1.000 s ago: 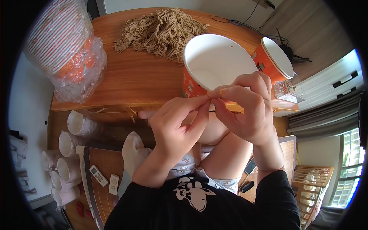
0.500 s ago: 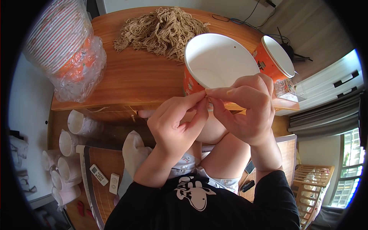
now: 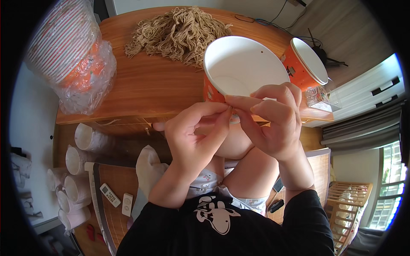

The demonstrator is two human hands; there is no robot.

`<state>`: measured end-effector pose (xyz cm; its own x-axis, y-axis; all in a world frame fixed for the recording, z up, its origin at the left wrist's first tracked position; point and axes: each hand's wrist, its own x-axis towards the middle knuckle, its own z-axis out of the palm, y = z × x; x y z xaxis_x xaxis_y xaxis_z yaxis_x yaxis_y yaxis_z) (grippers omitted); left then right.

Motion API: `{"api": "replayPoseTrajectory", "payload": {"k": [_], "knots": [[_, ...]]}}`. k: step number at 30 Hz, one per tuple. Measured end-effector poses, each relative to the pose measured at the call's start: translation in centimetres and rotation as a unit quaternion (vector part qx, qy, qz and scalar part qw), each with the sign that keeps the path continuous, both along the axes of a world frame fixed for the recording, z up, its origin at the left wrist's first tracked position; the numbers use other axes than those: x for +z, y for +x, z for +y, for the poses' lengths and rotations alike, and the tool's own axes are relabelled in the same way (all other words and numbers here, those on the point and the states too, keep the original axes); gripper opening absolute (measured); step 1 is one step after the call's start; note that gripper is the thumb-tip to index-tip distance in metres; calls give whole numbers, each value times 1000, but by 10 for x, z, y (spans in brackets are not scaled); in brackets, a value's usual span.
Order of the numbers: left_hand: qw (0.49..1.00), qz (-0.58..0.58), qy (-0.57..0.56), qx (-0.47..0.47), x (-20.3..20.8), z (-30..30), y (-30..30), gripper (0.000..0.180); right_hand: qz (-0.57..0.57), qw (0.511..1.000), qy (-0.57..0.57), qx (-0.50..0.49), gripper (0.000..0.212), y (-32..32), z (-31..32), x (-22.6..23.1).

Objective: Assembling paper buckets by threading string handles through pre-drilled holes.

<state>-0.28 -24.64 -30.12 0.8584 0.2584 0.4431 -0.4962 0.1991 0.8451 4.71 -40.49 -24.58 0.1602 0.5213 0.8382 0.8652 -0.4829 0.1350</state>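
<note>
Both hands meet at the near rim of the big orange bucket (image 3: 239, 70). The left hand (image 3: 194, 136) has thumb and forefinger pinched together right at the rim's edge; the right hand (image 3: 273, 119) pinches from the other side, its fingertips touching the left's. Something thin seems caught between them, probably a strand of cord, though it is too small to make out. So both grips are clenched in fine pinches at the bucket's near wall, and the bucket itself leans toward the person, its white inside facing up.

The step in hand looks like threading or knotting a cord at a hole in the rim. The next move likely calls for a steady pull with the strand kept taut, while the bucket is kept from tipping off the table (image 3: 145, 89) edge.

Just right of the grip stands a second bucket (image 3: 305, 64). Beyond it lies a heap of cord (image 3: 179, 32). Far left of the grip sits a wrapped stack of buckets (image 3: 70, 53).
</note>
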Motion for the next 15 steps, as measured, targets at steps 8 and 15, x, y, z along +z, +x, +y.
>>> {"api": "replayPoseTrajectory", "payload": {"k": [8, 15], "knots": [[997, -39, 49, 35, -5, 1, 2, 13, -6, 1000, -24, -5, 45, -4, 1, 4], [985, -70, 126, 90, -3, 1, 2, 15, -27, 999, -30, -32, 35, -10, 1, 6]]}}
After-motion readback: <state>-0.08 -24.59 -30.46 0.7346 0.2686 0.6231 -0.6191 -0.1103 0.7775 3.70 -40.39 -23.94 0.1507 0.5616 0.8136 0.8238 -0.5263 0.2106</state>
